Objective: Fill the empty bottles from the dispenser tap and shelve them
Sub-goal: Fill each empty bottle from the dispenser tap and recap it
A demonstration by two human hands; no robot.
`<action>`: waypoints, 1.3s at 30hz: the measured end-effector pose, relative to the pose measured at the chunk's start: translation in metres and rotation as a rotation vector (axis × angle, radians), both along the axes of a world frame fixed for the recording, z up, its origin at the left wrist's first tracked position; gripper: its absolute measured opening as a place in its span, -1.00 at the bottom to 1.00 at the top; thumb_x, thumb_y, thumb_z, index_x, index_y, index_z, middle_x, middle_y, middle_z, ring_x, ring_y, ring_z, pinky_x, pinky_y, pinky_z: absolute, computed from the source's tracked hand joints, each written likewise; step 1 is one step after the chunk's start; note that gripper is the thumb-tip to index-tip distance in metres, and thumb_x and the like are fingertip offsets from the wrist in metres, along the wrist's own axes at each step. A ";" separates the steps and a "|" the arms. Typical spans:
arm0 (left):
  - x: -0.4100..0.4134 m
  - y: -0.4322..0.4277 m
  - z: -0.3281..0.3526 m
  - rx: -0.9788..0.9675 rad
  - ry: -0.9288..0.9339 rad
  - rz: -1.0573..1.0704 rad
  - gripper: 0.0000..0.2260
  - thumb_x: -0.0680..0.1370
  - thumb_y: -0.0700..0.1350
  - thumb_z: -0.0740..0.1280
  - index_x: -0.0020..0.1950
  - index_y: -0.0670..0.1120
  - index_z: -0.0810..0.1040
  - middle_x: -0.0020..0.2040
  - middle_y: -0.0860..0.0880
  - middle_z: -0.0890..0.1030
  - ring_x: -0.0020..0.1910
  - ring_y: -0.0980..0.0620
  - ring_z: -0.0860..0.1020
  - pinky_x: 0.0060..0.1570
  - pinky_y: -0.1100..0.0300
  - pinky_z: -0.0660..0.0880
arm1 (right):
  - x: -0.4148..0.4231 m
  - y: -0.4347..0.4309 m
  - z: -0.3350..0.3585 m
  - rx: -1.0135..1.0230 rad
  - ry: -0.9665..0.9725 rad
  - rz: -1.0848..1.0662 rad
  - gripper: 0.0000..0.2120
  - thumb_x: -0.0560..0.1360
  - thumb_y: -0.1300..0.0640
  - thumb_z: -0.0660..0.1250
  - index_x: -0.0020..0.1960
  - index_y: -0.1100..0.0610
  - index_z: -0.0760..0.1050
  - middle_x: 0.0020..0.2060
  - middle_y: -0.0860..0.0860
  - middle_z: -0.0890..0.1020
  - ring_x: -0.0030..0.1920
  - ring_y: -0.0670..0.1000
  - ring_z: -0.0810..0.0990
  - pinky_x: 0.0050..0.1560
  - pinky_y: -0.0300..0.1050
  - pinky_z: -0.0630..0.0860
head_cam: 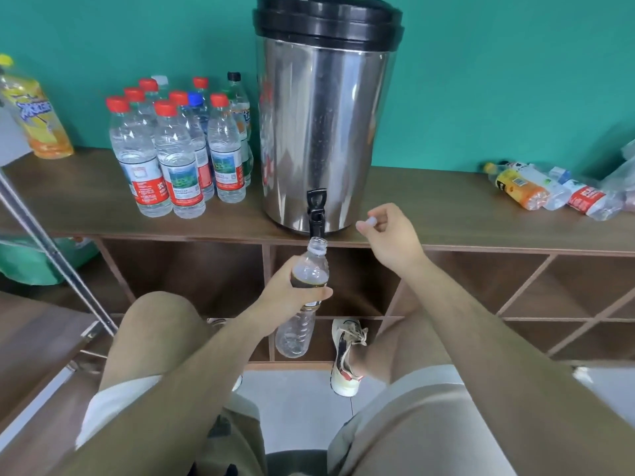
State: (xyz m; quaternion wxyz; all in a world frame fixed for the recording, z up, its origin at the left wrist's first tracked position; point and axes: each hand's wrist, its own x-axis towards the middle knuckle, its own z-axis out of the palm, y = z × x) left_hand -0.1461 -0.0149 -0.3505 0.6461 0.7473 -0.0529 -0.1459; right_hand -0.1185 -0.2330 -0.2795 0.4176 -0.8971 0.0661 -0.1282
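1. While the left hand [292, 297] grips the uncapped bottle [311, 261], its mouth sits just under the tap [316, 211]; the bottle looks empty.
2. The right hand [391, 235] pinches a white cap [369, 223].
3. Full capped bottles [171, 149] stand left of the dispenser [323, 125].

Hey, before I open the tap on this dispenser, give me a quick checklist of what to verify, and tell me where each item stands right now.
1. Is the bottle uncapped: ok, the right hand pinches the white cap.
2. Bottle mouth under the tap: ok, it sits just below the spout.
3. Grip: ok, the left hand holds the bottle round its upper half.
4. Tap not yet running: ok, no water shows.
5. Right hand free for the lever: not ok, its fingertips are busy with the cap.
6. Water left in the dispenser: cannot tell, the steel wall hides it.
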 end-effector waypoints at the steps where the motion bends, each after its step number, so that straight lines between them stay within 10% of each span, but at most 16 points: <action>1: 0.004 0.000 -0.008 0.004 0.026 0.009 -0.51 0.41 -0.13 0.64 0.22 0.17 0.52 0.04 0.10 0.68 0.06 0.09 0.67 0.00 0.23 0.57 | 0.007 -0.001 -0.009 0.022 0.006 -0.032 -0.73 0.61 0.00 0.45 0.20 0.11 0.49 0.05 -0.03 0.61 0.00 -0.03 0.56 0.06 -0.14 0.45; 5: 0.020 -0.003 -0.035 0.010 0.065 0.094 -0.50 0.40 -0.08 0.65 0.21 0.21 0.49 0.06 0.12 0.66 0.07 0.12 0.64 -0.02 0.23 0.55 | 0.032 -0.006 -0.036 0.065 -0.018 -0.112 -0.78 0.57 0.01 0.49 0.09 0.07 0.52 0.01 -0.06 0.61 -0.04 -0.12 0.56 -0.10 -0.27 0.41; 17: 0.042 -0.017 -0.048 -0.030 0.002 0.131 -0.50 0.40 -0.08 0.64 0.18 0.24 0.49 -0.01 0.20 0.65 -0.02 0.24 0.63 -0.04 0.27 0.52 | 0.062 -0.029 -0.071 -0.182 -0.073 -0.242 -0.65 0.62 0.03 0.43 0.35 0.11 0.51 0.20 0.03 0.61 0.34 0.16 0.44 0.33 0.01 0.28; 23: 0.044 -0.015 -0.052 -0.046 -0.012 0.133 -0.46 0.39 -0.16 0.65 0.20 0.21 0.47 0.08 0.13 0.64 0.06 0.15 0.62 0.04 0.21 0.55 | 0.025 0.008 -0.011 -0.093 -0.574 0.195 -0.77 0.68 0.23 0.32 0.32 0.17 0.58 0.14 -0.03 0.57 -0.03 -0.15 0.56 0.02 -0.27 0.48; 27: 0.044 -0.017 -0.060 -0.037 -0.034 0.103 -0.43 0.37 -0.18 0.66 0.25 0.14 0.49 0.07 0.12 0.64 0.04 0.20 0.62 0.05 0.22 0.54 | 0.017 0.041 0.026 -0.240 -0.452 0.502 -0.66 0.66 0.12 0.40 0.43 0.08 0.55 0.14 -0.07 0.54 -0.16 -0.03 0.55 -0.02 -0.32 0.44; 33: 0.046 -0.017 -0.057 -0.067 -0.025 0.087 -0.43 0.38 -0.18 0.65 0.27 0.14 0.49 0.07 0.11 0.64 0.04 0.21 0.62 0.03 0.26 0.54 | 0.035 0.050 0.044 -0.374 -0.379 0.531 -0.88 0.57 0.20 0.48 0.10 0.11 0.64 -0.10 -0.08 0.60 -0.17 -0.31 0.50 -0.08 -0.45 0.37; 39: 0.045 -0.018 -0.056 -0.082 -0.028 0.058 -0.43 0.38 -0.15 0.65 0.26 0.18 0.49 0.06 0.16 0.64 0.07 0.19 0.63 0.15 0.16 0.58 | 0.030 0.050 0.022 -0.398 -0.639 0.470 -0.93 0.57 0.31 0.45 0.05 0.24 0.67 -0.11 0.02 0.71 -0.07 -0.15 0.60 0.04 -0.44 0.45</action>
